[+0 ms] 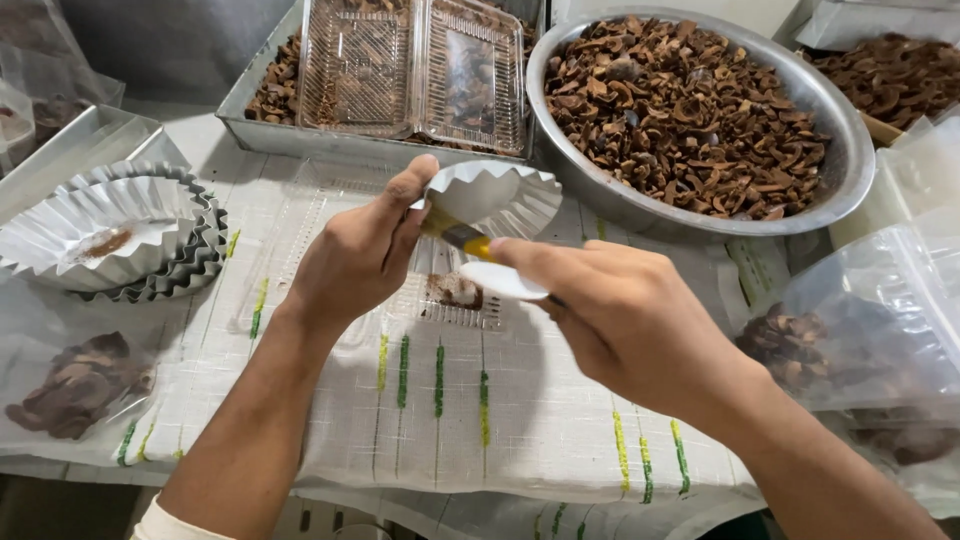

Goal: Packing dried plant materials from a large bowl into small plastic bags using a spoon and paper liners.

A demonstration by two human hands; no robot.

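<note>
From the head camera, the left hand [360,255] pinched the rim of a white fluted paper cup [497,197] between thumb and forefinger, holding it tilted just in front of the big round metal bowl [840,130] of brown dried pieces. The right hand [620,310] was closed around a small tool with a yellow handle [468,240] whose tip reached into the cup; a white flat piece [503,281] sat under its fingers, and what it was could not be told.

The cup looked very light, thin and easily crushed, so its stiffer pleated rim seemed the sound place to hold it, with a gentle pinch. The tool looked rigid and slim, best gripped along its handle.

Well to the left of the bowl lay a stack of the same fluted cups [130,235]. Just beside the bowl, on its left, a clear plastic clamshell box [415,70] rested on a rectangular metal tray [250,110]. In front of the bowl lay a white woven cloth with green stripes [450,410].
</note>
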